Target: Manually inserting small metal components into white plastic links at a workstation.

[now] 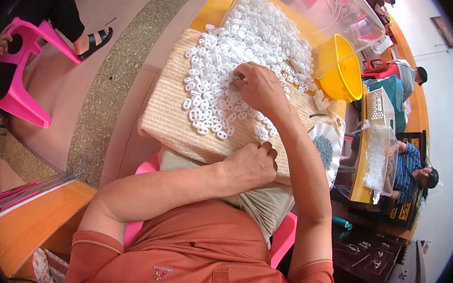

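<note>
Small white oval plastic pieces with two holes (203, 104) lie in a wide heap on a beige striped towel (166, 120). My right hand (263, 88) reaches over the middle of the heap, its fingers bent and drawn together among the pieces. What its fingertips hold, if anything, is hidden. Close to my lap, at the towel's near edge, my left hand (248, 167) is curled with the fingers pressed together. I cannot see what is inside it. A few white pieces lie just beyond its knuckles.
A clear plastic bin (350, 25) stands at the far side beside the heap. Right of it is a yellow tub (343, 68). A white dish (334, 156) of small grey parts sits by my right forearm. Pink stools (30, 105) are left; a person in a striped shirt (408, 165) sits right.
</note>
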